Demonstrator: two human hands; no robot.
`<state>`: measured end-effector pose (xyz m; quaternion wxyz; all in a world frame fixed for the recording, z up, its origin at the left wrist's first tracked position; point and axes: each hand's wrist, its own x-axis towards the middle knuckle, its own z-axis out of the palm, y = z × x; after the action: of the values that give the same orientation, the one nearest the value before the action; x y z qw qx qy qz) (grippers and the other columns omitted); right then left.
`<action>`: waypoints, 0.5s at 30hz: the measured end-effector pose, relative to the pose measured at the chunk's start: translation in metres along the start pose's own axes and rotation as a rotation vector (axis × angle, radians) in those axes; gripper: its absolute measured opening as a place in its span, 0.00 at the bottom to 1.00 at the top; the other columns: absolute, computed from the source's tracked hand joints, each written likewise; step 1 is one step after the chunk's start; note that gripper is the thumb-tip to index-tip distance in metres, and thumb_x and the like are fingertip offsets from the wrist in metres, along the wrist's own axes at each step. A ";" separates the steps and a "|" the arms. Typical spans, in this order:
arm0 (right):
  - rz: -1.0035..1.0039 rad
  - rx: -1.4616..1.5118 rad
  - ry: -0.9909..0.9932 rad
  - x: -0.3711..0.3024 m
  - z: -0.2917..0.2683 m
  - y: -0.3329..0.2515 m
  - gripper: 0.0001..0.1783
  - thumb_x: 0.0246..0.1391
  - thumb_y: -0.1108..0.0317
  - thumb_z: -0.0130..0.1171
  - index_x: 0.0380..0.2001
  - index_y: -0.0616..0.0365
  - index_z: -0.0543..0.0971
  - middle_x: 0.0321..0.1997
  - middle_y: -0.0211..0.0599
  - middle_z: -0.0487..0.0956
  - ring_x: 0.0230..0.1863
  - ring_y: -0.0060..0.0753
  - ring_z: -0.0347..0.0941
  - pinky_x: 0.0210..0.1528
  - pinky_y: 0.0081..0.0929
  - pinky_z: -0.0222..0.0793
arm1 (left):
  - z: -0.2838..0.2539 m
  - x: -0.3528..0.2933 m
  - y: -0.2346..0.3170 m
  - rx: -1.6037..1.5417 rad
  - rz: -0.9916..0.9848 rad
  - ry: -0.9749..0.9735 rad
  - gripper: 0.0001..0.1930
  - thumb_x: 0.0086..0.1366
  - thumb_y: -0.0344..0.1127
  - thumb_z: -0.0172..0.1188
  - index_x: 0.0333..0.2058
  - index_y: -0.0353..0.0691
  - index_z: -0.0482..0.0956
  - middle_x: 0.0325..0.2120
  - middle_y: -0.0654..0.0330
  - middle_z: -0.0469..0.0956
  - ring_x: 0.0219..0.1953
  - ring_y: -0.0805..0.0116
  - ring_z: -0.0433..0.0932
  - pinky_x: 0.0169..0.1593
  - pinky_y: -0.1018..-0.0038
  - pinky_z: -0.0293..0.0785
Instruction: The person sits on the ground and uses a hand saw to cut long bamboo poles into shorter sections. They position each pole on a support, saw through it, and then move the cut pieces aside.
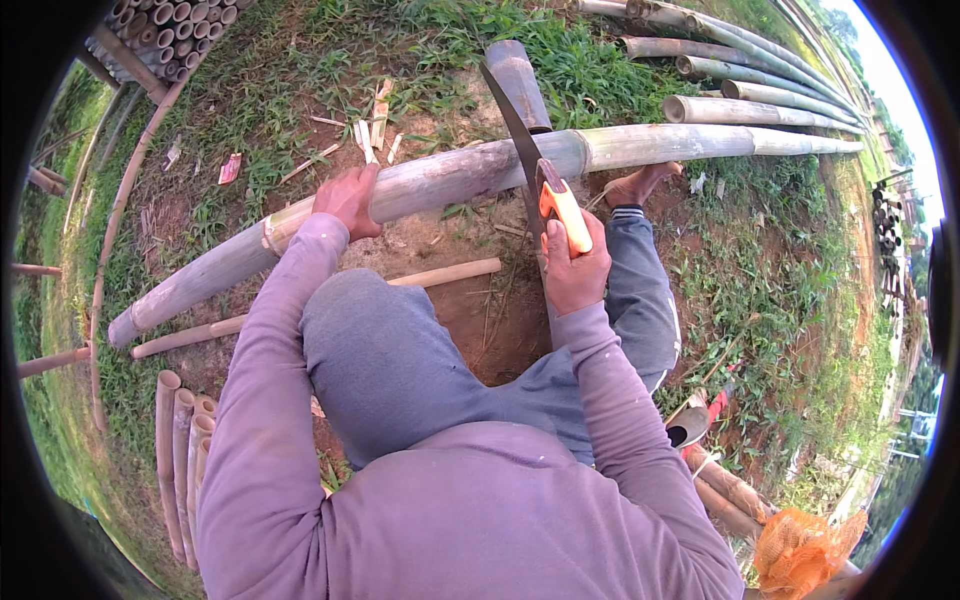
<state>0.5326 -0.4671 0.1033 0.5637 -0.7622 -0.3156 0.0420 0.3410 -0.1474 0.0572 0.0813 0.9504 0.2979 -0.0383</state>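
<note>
Bamboo, pale grey-green, forms the pole (pixel 430 185), which lies crosswise in front of the person and appears to rest over a log (pixel 515 85) that shows beyond its far side. The right grip (pixel 578 265) is closed round the orange handle of the saw (pixel 513 120); the left grip (pixel 350 202) is curled over the pole, fingers toward the far edge and thumb on the near side, well to the left of the blade. Whether the teeth are already in the wall cannot be told.

For a good cut, the left grip should bear down firmly so that the round pole cannot roll, and the fingers are best left where they are, well off the saw's line. Long, even strokes with light pressure would suit the hollow wall; easing off near the end should limit splitting. The bare foot (pixel 640 187) is just beside the pole's near side, so the blade ought to be guided away from it.

The pole's long axis runs from the lower left, nearer the person, to the upper right, farther off. The saw crosses it at nearly a right angle, tip pointing away and slightly left, just left of a joint ring (pixel 585 150).
</note>
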 end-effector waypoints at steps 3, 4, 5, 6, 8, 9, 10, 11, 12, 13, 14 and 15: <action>0.135 -0.064 -0.024 -0.063 -0.048 -0.006 0.16 0.66 0.65 0.69 0.48 0.64 0.77 0.38 0.41 0.87 0.33 0.33 0.83 0.39 0.30 0.78 | -0.006 -0.002 -0.001 0.003 -0.031 -0.055 0.48 0.42 0.47 0.83 0.62 0.41 0.69 0.53 0.47 0.80 0.56 0.45 0.82 0.61 0.55 0.79; 0.142 -0.070 -0.028 -0.096 -0.070 -0.019 0.15 0.66 0.65 0.69 0.46 0.64 0.77 0.35 0.39 0.86 0.31 0.31 0.82 0.37 0.30 0.78 | -0.007 -0.003 -0.002 -0.002 -0.049 -0.083 0.48 0.41 0.47 0.83 0.61 0.41 0.69 0.54 0.47 0.80 0.56 0.45 0.82 0.61 0.55 0.79; 0.155 -0.043 -0.018 -0.128 -0.092 -0.033 0.15 0.67 0.65 0.69 0.46 0.65 0.77 0.34 0.38 0.85 0.30 0.29 0.82 0.36 0.29 0.77 | -0.006 -0.004 -0.002 0.003 -0.041 -0.065 0.48 0.41 0.47 0.83 0.61 0.41 0.69 0.54 0.47 0.80 0.56 0.44 0.82 0.60 0.55 0.79; 0.168 -0.022 -0.004 -0.145 -0.106 -0.042 0.15 0.67 0.65 0.69 0.46 0.65 0.77 0.33 0.37 0.85 0.29 0.26 0.81 0.36 0.27 0.77 | -0.004 -0.003 -0.002 0.004 -0.029 -0.045 0.47 0.41 0.47 0.83 0.60 0.41 0.69 0.54 0.47 0.80 0.55 0.44 0.82 0.60 0.55 0.80; 0.172 0.013 0.019 -0.143 -0.102 -0.033 0.15 0.67 0.65 0.69 0.45 0.65 0.77 0.32 0.35 0.84 0.29 0.24 0.80 0.35 0.26 0.76 | -0.001 -0.003 -0.003 0.009 -0.019 -0.027 0.47 0.41 0.47 0.83 0.60 0.41 0.70 0.54 0.47 0.80 0.55 0.44 0.82 0.60 0.55 0.80; 0.174 0.032 0.027 -0.140 -0.097 -0.025 0.14 0.67 0.65 0.68 0.45 0.64 0.77 0.32 0.34 0.84 0.29 0.23 0.80 0.35 0.25 0.76 | 0.001 0.000 -0.003 0.005 -0.020 -0.031 0.47 0.41 0.47 0.83 0.59 0.41 0.70 0.54 0.47 0.80 0.55 0.44 0.82 0.60 0.55 0.80; 0.099 -0.052 0.028 -0.108 -0.071 -0.011 0.13 0.68 0.65 0.68 0.43 0.64 0.77 0.30 0.33 0.83 0.27 0.21 0.79 0.35 0.24 0.76 | 0.003 0.002 -0.002 0.005 -0.008 -0.036 0.47 0.41 0.47 0.83 0.59 0.41 0.70 0.54 0.48 0.80 0.55 0.44 0.82 0.60 0.55 0.79; 0.137 0.037 0.010 -0.066 -0.041 -0.008 0.12 0.68 0.66 0.68 0.42 0.64 0.78 0.28 0.32 0.82 0.26 0.22 0.78 0.32 0.26 0.74 | 0.004 0.002 -0.001 0.007 -0.005 -0.027 0.46 0.41 0.47 0.83 0.59 0.41 0.70 0.54 0.48 0.80 0.56 0.45 0.82 0.60 0.55 0.79; 0.034 -0.016 0.014 -0.025 -0.017 0.009 0.12 0.67 0.67 0.69 0.41 0.63 0.78 0.26 0.34 0.81 0.25 0.23 0.75 0.30 0.28 0.72 | 0.002 0.005 0.004 0.008 0.006 -0.013 0.46 0.41 0.47 0.83 0.59 0.41 0.70 0.54 0.48 0.80 0.56 0.45 0.82 0.60 0.55 0.79; -0.055 -0.030 0.064 0.013 0.007 0.009 0.12 0.66 0.66 0.70 0.41 0.63 0.78 0.24 0.37 0.80 0.23 0.24 0.73 0.29 0.29 0.71 | 0.000 0.005 0.007 0.014 0.009 0.001 0.46 0.42 0.47 0.83 0.59 0.41 0.71 0.54 0.48 0.81 0.56 0.45 0.82 0.60 0.55 0.79; -0.014 0.017 0.048 0.038 0.019 0.006 0.13 0.66 0.66 0.70 0.41 0.62 0.78 0.24 0.39 0.79 0.23 0.24 0.73 0.29 0.30 0.71 | -0.004 0.003 0.008 0.013 0.002 -0.013 0.45 0.42 0.47 0.83 0.58 0.41 0.71 0.53 0.48 0.81 0.56 0.45 0.82 0.60 0.54 0.79; -0.007 0.004 0.040 0.037 0.019 0.011 0.13 0.66 0.66 0.70 0.41 0.62 0.78 0.24 0.38 0.79 0.23 0.25 0.74 0.29 0.30 0.71 | -0.008 0.004 0.008 0.009 -0.006 -0.024 0.45 0.42 0.47 0.83 0.58 0.41 0.71 0.53 0.48 0.81 0.57 0.45 0.82 0.60 0.54 0.79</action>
<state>0.5590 -0.4333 0.0979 0.5714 -0.7607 -0.3069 0.0254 0.3494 -0.1503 0.0654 0.0806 0.9492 0.2998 -0.0515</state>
